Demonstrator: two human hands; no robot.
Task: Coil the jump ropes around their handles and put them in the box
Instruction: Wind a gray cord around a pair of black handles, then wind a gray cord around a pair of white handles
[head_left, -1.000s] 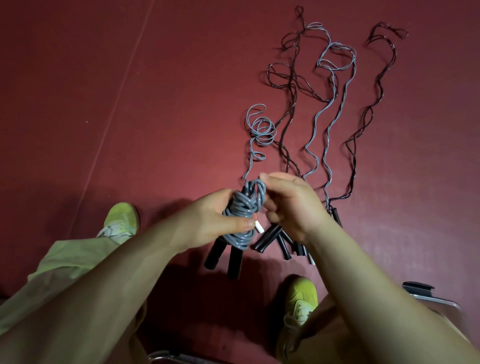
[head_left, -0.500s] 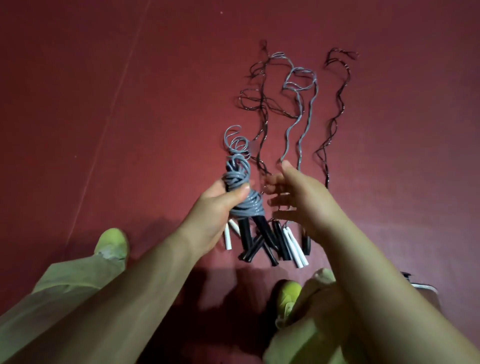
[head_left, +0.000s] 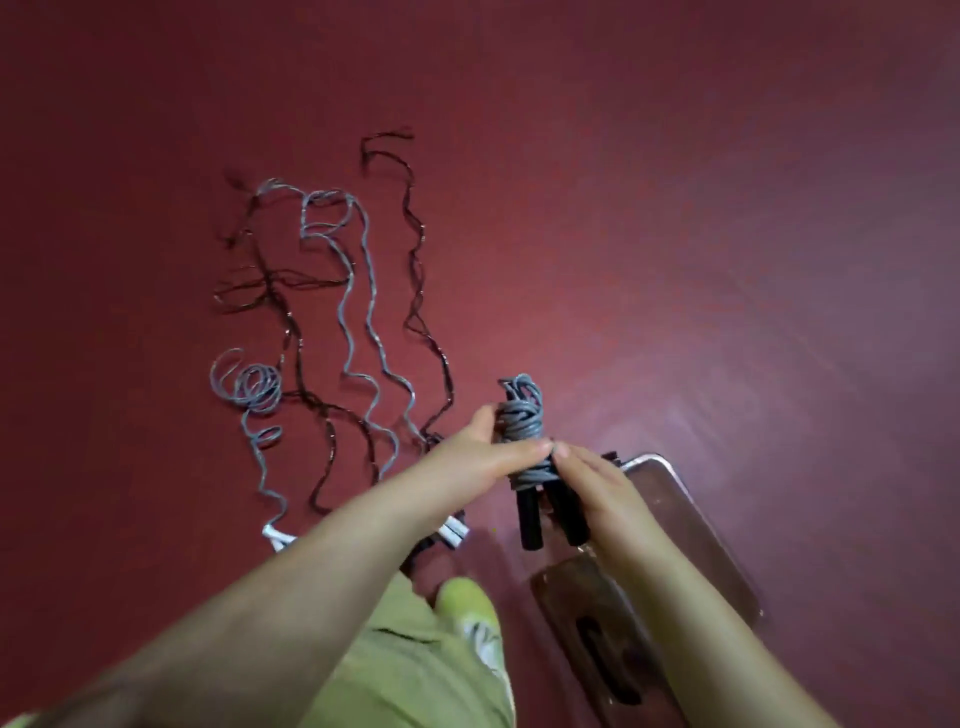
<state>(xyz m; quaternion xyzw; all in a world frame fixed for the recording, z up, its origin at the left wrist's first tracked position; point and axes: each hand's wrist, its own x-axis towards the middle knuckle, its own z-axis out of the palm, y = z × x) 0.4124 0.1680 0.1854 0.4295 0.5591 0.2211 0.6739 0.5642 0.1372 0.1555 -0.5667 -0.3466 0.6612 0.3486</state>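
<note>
A grey jump rope (head_left: 522, 423) is coiled tight around its two black handles, which hang downward. My left hand (head_left: 480, 457) grips the coil from the left, thumb across the front. From the right, my right hand (head_left: 597, 486) holds the handles just below the coil. The bundle hangs over the near left corner of a clear plastic box (head_left: 670, 499) on the floor. Several loose ropes lie to the left: a grey one with a small coil (head_left: 254, 389), a long grey one (head_left: 358, 312) and black ones (head_left: 421, 291).
The floor (head_left: 675, 208) is dark red. My knee in green trousers (head_left: 415, 670) and a yellow-green shoe (head_left: 467, 605) sit below the hands. Handles of the loose ropes (head_left: 452, 532) lie by my left forearm. The box's near end has a handle cut-out (head_left: 605, 649).
The view swung right and both hands carried the coiled grey rope rightward, from above the loose ropes to over the box. My right hand closed onto the handles.
</note>
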